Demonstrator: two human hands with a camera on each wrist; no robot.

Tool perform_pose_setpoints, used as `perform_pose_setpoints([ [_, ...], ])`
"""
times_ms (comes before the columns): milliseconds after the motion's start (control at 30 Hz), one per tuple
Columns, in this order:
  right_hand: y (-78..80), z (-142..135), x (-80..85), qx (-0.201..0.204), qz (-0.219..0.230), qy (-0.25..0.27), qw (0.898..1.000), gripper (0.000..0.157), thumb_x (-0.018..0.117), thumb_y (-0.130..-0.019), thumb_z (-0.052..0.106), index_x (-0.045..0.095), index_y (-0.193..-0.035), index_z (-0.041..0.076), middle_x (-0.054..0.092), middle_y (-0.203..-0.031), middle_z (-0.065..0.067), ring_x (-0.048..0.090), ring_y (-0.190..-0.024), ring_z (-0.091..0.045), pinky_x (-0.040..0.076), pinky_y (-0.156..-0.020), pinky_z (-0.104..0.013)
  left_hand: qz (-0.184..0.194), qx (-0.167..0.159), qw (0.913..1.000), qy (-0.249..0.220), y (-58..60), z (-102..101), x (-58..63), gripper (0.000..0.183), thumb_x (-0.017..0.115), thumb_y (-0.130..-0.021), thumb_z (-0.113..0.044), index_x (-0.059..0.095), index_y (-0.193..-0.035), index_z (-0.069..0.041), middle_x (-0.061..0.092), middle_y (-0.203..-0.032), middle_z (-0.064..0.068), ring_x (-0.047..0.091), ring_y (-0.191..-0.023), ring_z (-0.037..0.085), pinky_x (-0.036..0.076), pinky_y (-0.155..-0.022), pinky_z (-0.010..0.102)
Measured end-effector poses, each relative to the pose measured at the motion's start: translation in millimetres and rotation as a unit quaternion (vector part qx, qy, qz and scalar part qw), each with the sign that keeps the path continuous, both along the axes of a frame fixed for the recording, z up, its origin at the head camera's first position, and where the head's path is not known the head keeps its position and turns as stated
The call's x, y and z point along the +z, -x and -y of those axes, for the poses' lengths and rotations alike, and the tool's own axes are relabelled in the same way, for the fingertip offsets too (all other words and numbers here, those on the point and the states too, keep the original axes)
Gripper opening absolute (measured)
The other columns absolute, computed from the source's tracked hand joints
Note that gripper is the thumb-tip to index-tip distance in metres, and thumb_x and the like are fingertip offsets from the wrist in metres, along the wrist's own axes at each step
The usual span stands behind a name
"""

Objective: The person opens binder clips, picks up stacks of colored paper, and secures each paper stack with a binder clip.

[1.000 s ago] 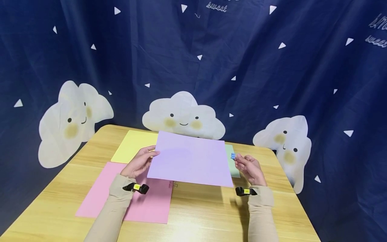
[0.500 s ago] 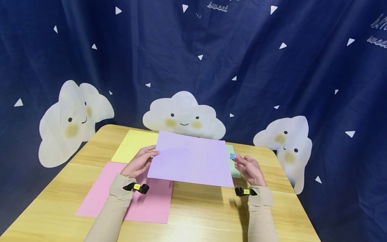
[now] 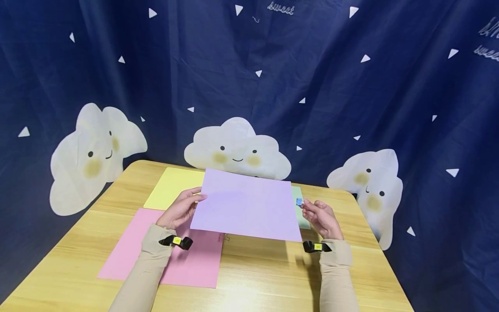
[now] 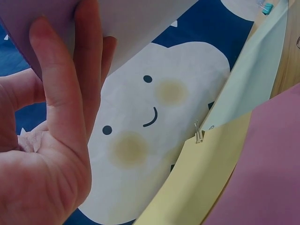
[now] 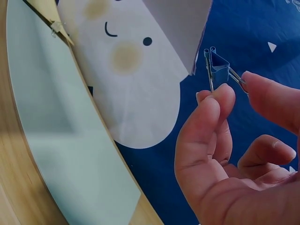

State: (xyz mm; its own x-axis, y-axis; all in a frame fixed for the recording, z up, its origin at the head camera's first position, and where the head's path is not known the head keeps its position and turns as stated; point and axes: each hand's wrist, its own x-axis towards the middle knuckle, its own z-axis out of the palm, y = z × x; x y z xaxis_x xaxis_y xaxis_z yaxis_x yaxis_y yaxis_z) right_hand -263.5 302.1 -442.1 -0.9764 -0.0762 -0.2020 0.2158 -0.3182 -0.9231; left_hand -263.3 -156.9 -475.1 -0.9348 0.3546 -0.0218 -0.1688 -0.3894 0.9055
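Observation:
In the head view my left hand (image 3: 180, 211) holds the left edge of the purple paper (image 3: 247, 203), thumb on top and fingers beneath. The paper is raised above the table and tilted. My right hand (image 3: 322, 218) pinches a small blue binder clip (image 3: 299, 202) by its wire handles, just beyond the paper's right edge. In the right wrist view, thumb and fingers press those handles from opposite sides. There the blue binder clip (image 5: 219, 66) points upward beside the corner of the purple paper (image 5: 185, 35), a small gap between them.
Pink paper (image 3: 196, 264) lies at the left front of the wooden table (image 3: 273, 277), yellow paper (image 3: 171, 186) behind it. Mint-green paper (image 3: 304, 219) sits partly under the raised sheet. A metal clip (image 4: 198, 133) grips the yellow paper's corner; a teal clip (image 4: 267, 8) shows near the mint one.
The blue binder clip has shifted very slightly left toward the purple paper and turned a little in my right hand. My left hand and the paper have hardly moved.

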Motion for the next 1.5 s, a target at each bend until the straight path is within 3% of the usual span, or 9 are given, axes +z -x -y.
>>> perform_pose_setpoints([
  [433,-0.1,1.0,-1.5,0.008,-0.009,0.008,1.0,0.041,0.055,-0.105,0.004,0.044,-0.068,0.016,0.076,-0.08,0.0,0.07,-0.069,-0.008,0.062,-0.068,-0.019,0.005,0.003,1.0,0.007,0.5,-0.5,0.2,0.032,0.049,-0.107,-0.001,0.044,-0.138,0.003,0.078,-0.084,-0.003,0.071,-0.062,-0.002,0.052,-0.049,0.006],
  [733,-0.7,1.4,-0.7,0.013,-0.012,0.001,1.0,0.041,0.055,-0.106,0.005,0.043,-0.068,0.016,0.076,-0.081,0.0,0.07,-0.07,-0.007,0.061,-0.068,-0.018,0.004,-0.004,1.0,-0.001,0.9,-0.7,0.3,0.032,0.048,-0.107,-0.001,0.043,-0.139,0.004,0.079,-0.087,-0.001,0.074,-0.068,0.001,0.057,-0.056,0.01],
  [1500,-0.1,5.6,-2.5,0.038,-0.005,-0.01,0.999,0.046,0.055,-0.106,0.004,0.039,-0.065,0.019,0.075,-0.079,0.002,0.069,-0.068,-0.007,0.061,-0.067,-0.017,-0.001,-0.008,0.9999,0.007,1.1,0.4,-0.1,0.029,0.05,-0.107,-0.003,0.048,-0.136,-0.001,0.078,-0.083,-0.002,0.071,-0.062,0.0,0.053,-0.047,0.008],
])
